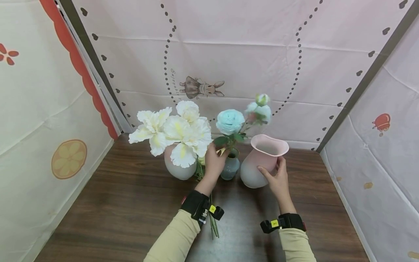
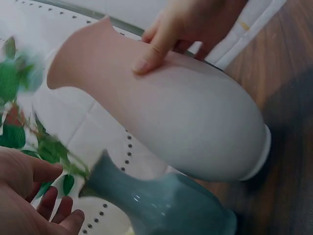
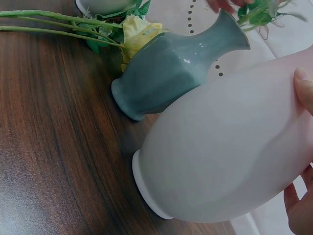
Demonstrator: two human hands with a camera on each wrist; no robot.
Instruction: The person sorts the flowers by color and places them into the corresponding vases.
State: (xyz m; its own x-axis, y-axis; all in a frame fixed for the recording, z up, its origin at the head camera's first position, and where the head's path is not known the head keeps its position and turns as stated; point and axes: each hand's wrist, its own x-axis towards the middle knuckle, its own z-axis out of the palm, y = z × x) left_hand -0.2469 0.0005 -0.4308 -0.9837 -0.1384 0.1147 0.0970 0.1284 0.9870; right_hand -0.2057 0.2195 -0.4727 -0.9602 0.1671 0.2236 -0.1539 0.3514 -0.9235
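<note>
My right hand [image 1: 278, 178] grips the pink-and-white vase [image 1: 256, 167] at its upper side, with the thumb on the near face. To its left, the small teal vase [image 1: 230, 169] stands upright, holding light-blue flowers [image 1: 230, 122]. My left hand [image 1: 214, 163] is beside that vase's mouth, near the green stems. In the left wrist view, the left fingers [image 2: 61, 210] are loosely bent and apart, with nothing seen held. In the right wrist view, the base of the pink-and-white vase [image 3: 220, 142] is close to the tabletop; whether it touches cannot be told.
Large white flowers [image 1: 183, 133] fill a second pink-and-white vase [image 1: 180, 169] at left. Loose green stems [image 1: 213, 225] with a yellow flower [image 3: 139, 36] lie on the brown table [image 1: 131, 218]. Printed cloth [image 1: 229, 65] encloses the back and sides.
</note>
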